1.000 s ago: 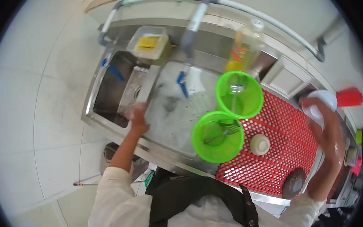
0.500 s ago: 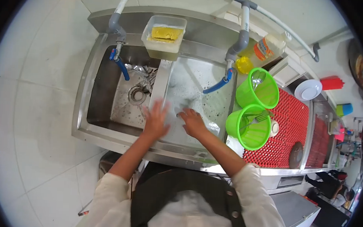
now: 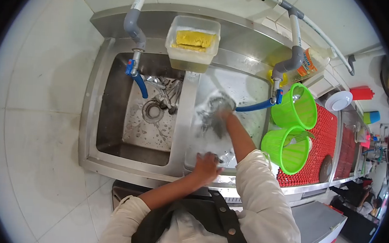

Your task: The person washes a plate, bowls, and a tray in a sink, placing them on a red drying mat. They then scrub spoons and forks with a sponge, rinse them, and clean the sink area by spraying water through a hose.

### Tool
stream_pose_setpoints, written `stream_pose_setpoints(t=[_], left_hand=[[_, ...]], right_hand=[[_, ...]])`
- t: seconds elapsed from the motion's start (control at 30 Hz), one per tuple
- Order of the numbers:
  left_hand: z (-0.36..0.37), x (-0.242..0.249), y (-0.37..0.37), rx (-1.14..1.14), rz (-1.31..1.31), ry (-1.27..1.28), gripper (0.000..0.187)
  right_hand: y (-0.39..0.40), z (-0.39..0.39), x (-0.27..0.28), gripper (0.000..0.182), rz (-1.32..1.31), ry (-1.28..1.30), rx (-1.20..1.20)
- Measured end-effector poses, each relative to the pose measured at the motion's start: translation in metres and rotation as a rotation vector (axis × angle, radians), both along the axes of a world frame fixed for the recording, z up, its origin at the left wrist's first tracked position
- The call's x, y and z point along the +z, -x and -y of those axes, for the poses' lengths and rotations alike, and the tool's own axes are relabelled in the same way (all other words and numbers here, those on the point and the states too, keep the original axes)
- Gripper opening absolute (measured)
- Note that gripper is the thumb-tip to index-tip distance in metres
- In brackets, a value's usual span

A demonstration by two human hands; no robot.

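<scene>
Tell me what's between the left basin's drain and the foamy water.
In the head view, some cutlery lies beside the drain, then comes the steel divider, with the foamy water on its right side.

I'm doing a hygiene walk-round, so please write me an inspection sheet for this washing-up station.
Surface: steel counter, wet around the basins.
Job's things: cutlery lies by the drain in the left basin; the right basin holds sudsy water.
Clutter: tub with yellow sponge behind the basins; two green baskets with cutlery, beside a red mat; bottle near the wall.
Grippers: bare hands; right hand in the suds, blurred; left hand at the right basin's front edge, grip unclear.
Cables: nothing seen; blue hoses hang from the taps.
Surroundings: pale tiled floor; what looks like another person, far right.
</scene>
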State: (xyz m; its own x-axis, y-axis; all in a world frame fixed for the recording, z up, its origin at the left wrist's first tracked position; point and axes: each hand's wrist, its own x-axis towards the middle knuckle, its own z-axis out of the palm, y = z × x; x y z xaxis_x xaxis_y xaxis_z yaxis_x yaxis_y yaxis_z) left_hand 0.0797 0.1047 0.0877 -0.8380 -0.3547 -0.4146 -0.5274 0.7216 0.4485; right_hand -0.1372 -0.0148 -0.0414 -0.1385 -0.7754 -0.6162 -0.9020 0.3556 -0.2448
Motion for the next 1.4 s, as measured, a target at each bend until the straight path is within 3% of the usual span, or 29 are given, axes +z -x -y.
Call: stream_pose_setpoints(t=[0.13, 0.2, 0.3, 0.57, 0.73, 0.77, 0.83, 0.9, 0.97, 1.1, 1.2, 1.23, 1.27, 1.4], left_hand=[[0.026, 0.003, -0.013, 0.046, 0.02, 0.067, 0.04], [0.043, 0.018, -0.02, 0.111, -0.138, 0.011, 0.039], [0.058, 0.042, -0.021, 0.2, -0.27, -0.084, 0.037], [0.051, 0.041, -0.014, 0.313, -0.545, -0.281, 0.029], [0.06, 0.046, -0.01, 0.376, -0.756, -0.349, 0.027], [0.063, 0.048, -0.007, 0.419, -0.773, -0.349, 0.026], [0.069, 0.056, -0.001, 0.462, -0.795, -0.356, 0.025], [0.073, 0.063, 0.002, 0.491, -0.841, -0.32, 0.024], [0.077, 0.068, 0.001, 0.529, -0.836, -0.356, 0.025], [0.085, 0.073, -0.01, 0.642, -0.794, -0.459, 0.025], [0.092, 0.075, -0.018, 0.753, -0.85, -0.55, 0.024], [0.094, 0.079, -0.019, 0.75, -0.854, -0.553, 0.024], [0.096, 0.083, -0.02, 0.796, -0.917, -0.579, 0.023], [0.102, 0.109, -0.032, 0.846, -1.011, -0.599, 0.023]], right_hand=[[-0.026, -0.02, 0.003, 0.034, -0.324, 0.146, -0.06], [-0.029, -0.031, 0.004, 0.034, -0.401, 0.184, -0.12], [-0.027, -0.033, -0.002, 0.034, -0.427, 0.16, -0.159], [-0.017, -0.01, -0.014, 0.035, -0.505, 0.094, -0.223], [-0.003, -0.042, 0.001, 0.037, -0.541, 0.286, -0.154], [-0.001, -0.051, 0.007, 0.037, -0.491, 0.397, -0.283], [-0.01, -0.067, 0.043, 0.044, -0.226, 0.647, -0.852], [-0.019, -0.08, 0.073, 0.046, -0.232, 0.666, -0.848], [-0.025, -0.09, 0.095, 0.047, -0.144, 0.598, -0.645], [-0.036, -0.102, 0.137, 0.049, 0.011, 0.604, -0.653], [-0.041, -0.109, 0.157, 0.05, 0.203, 0.716, -0.691], [-0.047, -0.11, 0.17, 0.048, 0.388, 0.718, -0.777], [-0.052, -0.112, 0.184, 0.046, 0.575, 0.716, -0.859], [-0.057, -0.121, 0.26, 0.039, 0.85, 0.732, -1.045]])
